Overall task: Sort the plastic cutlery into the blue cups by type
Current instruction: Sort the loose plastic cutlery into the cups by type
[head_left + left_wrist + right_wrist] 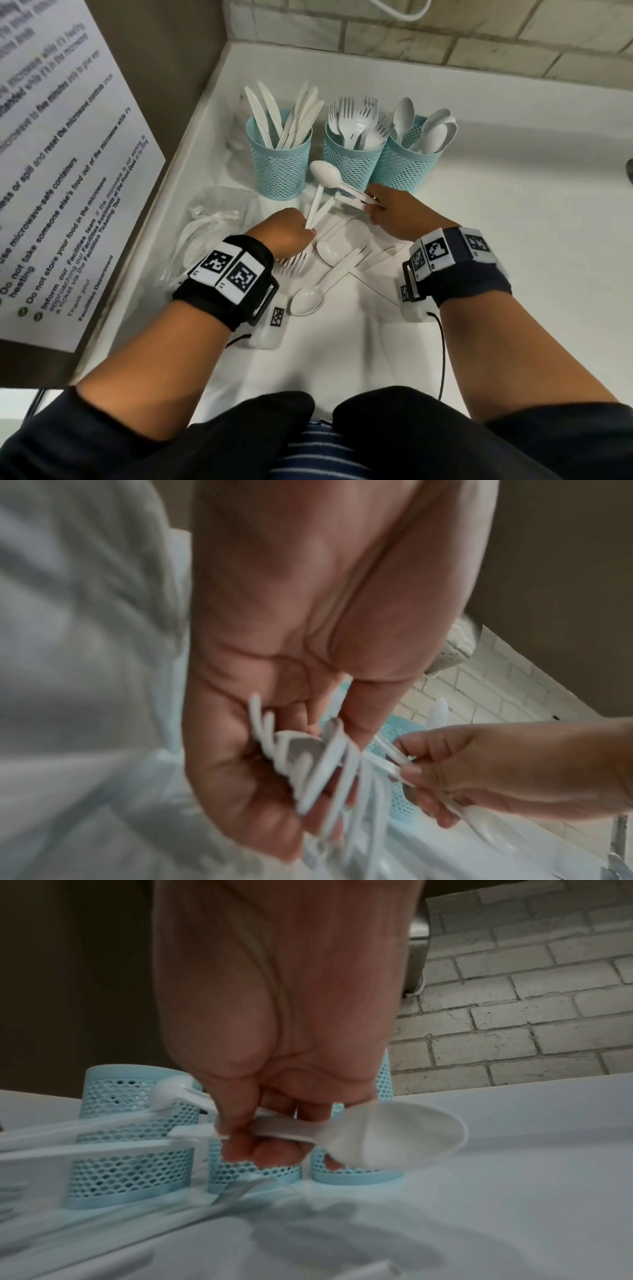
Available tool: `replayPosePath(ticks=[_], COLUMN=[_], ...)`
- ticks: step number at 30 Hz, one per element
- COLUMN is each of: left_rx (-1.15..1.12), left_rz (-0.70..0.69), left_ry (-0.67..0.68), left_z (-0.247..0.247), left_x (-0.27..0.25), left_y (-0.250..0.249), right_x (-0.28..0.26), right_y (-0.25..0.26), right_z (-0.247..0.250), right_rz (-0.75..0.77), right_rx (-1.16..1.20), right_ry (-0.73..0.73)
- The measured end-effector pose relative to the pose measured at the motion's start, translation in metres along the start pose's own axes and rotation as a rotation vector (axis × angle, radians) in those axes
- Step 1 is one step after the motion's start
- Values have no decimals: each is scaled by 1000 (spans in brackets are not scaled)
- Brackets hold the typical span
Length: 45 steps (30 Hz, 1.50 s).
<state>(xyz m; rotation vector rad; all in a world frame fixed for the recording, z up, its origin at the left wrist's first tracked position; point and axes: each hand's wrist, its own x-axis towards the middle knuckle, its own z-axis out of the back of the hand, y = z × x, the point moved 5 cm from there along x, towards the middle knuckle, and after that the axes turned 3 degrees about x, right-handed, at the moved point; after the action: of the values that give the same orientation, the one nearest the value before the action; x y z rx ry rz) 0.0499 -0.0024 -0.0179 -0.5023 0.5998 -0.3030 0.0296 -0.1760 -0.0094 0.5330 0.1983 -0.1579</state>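
Note:
Three blue mesh cups stand at the back of the white counter: a knife cup (279, 168), a fork cup (352, 164) and a spoon cup (406, 168). My left hand (289, 236) grips a bundle of white cutlery (308, 767), with fork tines (296, 262) sticking out toward me. My right hand (394, 216) pinches the handle of a spoon (323, 174) just in front of the fork cup. The right wrist view shows a second spoon (394, 1137) held in the same fingers. Loose spoons (308, 299) and other pieces (359, 257) lie between my wrists.
Crumpled clear plastic wrapping (212, 219) lies left of my left hand. A panel with a printed notice (68, 171) walls off the left side, and a brick wall (445, 37) closes the back. Bare counter (531, 240) stretches to the right.

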Motion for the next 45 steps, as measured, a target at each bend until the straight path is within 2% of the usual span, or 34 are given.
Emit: replayPosePath(ticks=[3, 6, 12, 15, 19, 23, 27, 29, 35, 39, 45], left_rx=[-146, -271, -349, -285, -419, -397, -207, -180, -407, -418, -397], left_rz=[36, 73, 83, 63, 60, 66, 33, 47, 92, 95, 39], left_ry=[37, 66, 59, 27, 77, 62, 32, 13, 23, 18, -23], left_z=[-7, -9, -9, -8, -11, -10, -4, -3, -11, -11, -7], left_x=[2, -1, -4, -3, -2, -3, -4, -5, -5, -4, -3], left_y=[2, 3, 4, 5, 4, 5, 3, 4, 6, 6, 7], right_x=[3, 8, 12, 12, 12, 12, 11, 11, 12, 11, 6], right_y=[6, 5, 3, 6, 9, 8, 8, 8, 5, 2, 2], right_z=[-5, -11, -11, -10, -12, -12, -11, -11, -15, -12, -12], right_rz=[16, 2, -56, -23, -12, -39, -36, -30, -55, -85, -79], right_rx=[9, -94, -130, -122, -126, -180, -185, -199, -220, -169, -191], right_ry=[33, 33, -49, -88, -77, -86, -73, -78, 31, 5, 74])
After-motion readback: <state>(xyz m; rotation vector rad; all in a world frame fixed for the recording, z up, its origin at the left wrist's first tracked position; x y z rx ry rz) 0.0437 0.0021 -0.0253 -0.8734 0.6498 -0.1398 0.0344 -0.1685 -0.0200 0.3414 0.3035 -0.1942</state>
